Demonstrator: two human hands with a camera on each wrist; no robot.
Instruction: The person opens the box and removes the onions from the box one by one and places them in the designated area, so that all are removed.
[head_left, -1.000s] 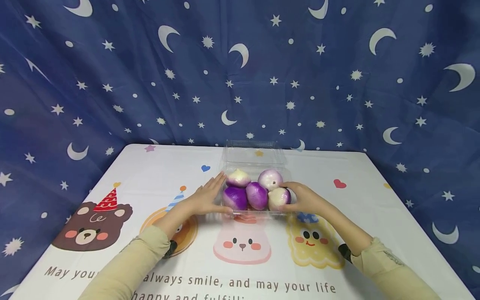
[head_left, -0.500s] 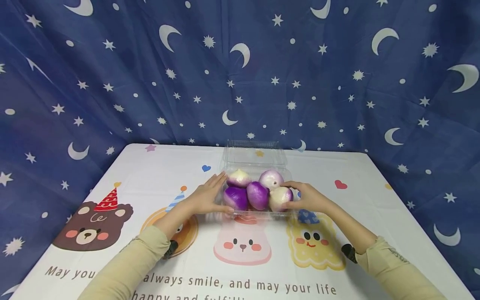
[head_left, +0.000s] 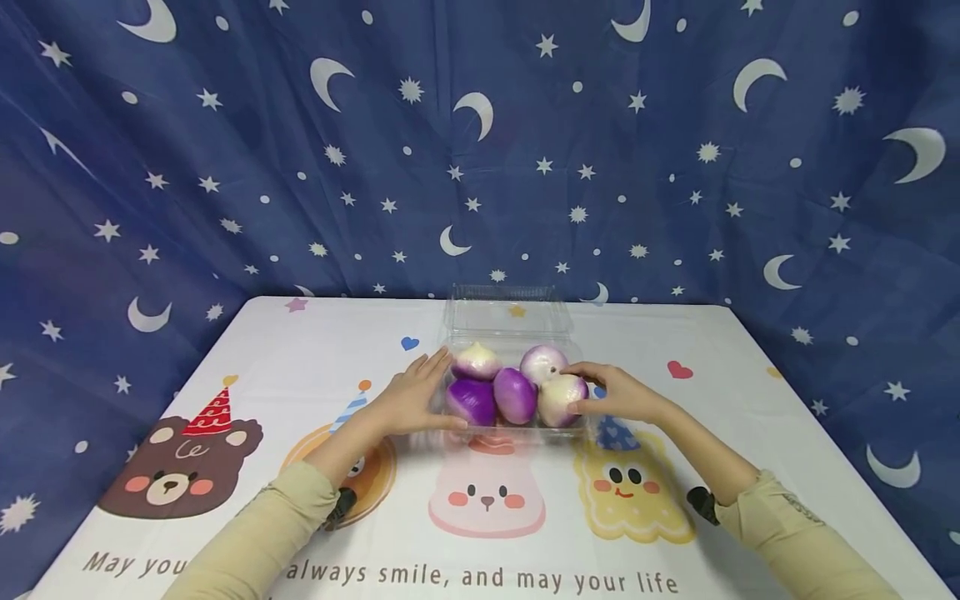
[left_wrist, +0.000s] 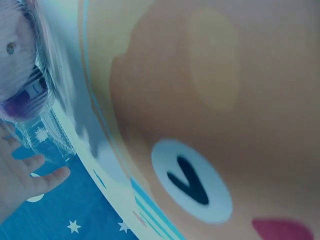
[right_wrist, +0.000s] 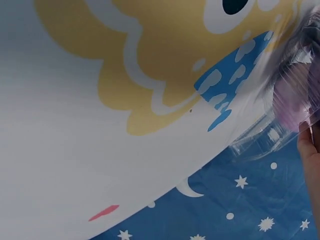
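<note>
A clear plastic hinged container (head_left: 525,431), its lid laid back, sits on the white cartoon-printed tabletop (head_left: 735,383). The right hand (head_left: 618,393) pinches a rounded cream-and-purple bulb (head_left: 560,400) between thumb and fingers at the container's front right. The left hand (head_left: 411,402) lies along the container's left side with its fingers spread, thumb at the front corner. Four more glossy bulbs (head_left: 515,395) (purple to pale cream) sit inside, crowded close together.
</note>
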